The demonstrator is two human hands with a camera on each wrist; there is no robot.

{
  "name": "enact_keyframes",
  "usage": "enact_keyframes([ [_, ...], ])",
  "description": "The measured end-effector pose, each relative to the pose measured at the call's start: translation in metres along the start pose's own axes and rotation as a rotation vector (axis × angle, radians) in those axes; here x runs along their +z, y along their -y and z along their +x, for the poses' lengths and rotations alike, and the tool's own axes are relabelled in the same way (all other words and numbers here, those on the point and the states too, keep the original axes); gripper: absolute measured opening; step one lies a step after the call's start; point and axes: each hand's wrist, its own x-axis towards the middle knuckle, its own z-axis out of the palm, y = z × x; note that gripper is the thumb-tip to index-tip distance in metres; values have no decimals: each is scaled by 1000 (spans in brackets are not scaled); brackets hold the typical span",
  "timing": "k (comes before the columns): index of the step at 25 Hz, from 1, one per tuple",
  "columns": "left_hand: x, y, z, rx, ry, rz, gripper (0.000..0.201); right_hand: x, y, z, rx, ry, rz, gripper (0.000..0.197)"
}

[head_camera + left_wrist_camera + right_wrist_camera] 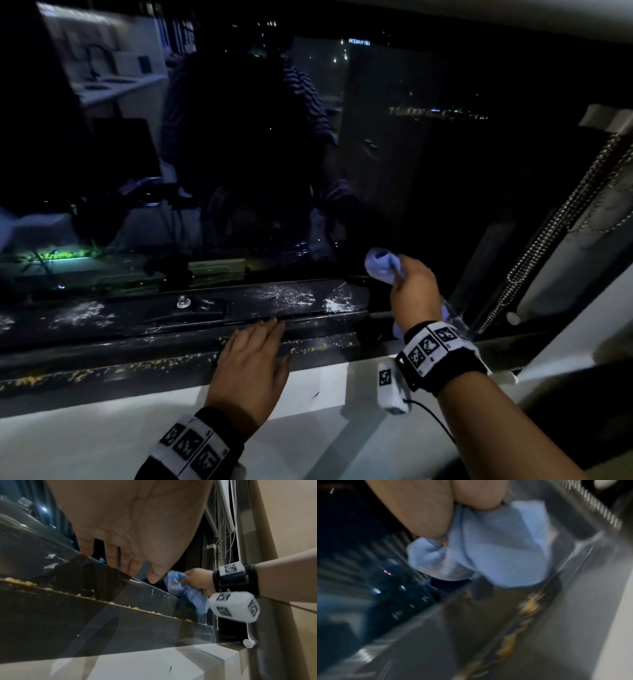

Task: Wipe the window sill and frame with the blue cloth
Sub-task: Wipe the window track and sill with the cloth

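The head camera looked down on the window frame (137, 356); both wrist cameras sat close under the palms, sharing the blue cloth (187, 591).

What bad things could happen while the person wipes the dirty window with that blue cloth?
1. The blue cloth in the right hand works close to the bead chain; it might snag.
2. Yellow crumbs line the dark frame edge; wiping could push them onto the white sill.
3. The left hand rests on gritty frame and may get dirty.
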Motion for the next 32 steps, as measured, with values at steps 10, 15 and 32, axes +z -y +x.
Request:
enact_keyframes([
  [10,-18,13,-1,38,-121,-35,48,42,30,-46,-215,346,-171,47],
  [15,-44,33,-8,-109,-271,64,51,9,20,-20,24,127,210,40],
  [32,-29,74,-27,-320,-186,28,69,25,54,-39,7,153,301,34],
])
